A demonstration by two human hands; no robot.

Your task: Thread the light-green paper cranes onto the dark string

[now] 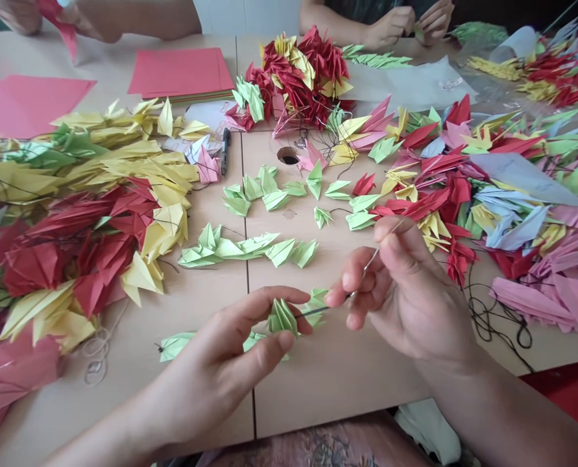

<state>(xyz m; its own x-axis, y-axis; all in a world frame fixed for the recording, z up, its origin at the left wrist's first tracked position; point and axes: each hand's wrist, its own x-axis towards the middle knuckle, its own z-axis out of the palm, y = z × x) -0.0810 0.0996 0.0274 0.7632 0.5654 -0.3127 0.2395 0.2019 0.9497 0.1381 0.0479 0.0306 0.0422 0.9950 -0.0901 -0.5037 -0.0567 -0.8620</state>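
A folded green paper crane [283, 317] is pinched between the thumb and fingers of my left hand [240, 344]. Dark thread [318, 311] runs out of its right side toward my right hand [405, 292], whose thumb and fingers are closed on a thin, bent metal needle [377, 254]. Below and behind my left hand lie more green cranes on the thread, one at a knotted end [174, 347]. Just beyond my hands is a row of green folded cranes [244, 248]. Several loose green ones [269, 191] are scattered farther back.
Heaps of red and yellow folded paper [84, 240] cover the left, and a multicoloured heap [503, 188] fills the right. Stacked red sheets [181, 71], a black pen [225, 152] and a table hole [287, 155] sit farther back. Two people's hands work at the far edge. Black thread [497, 314] lies tangled at right.
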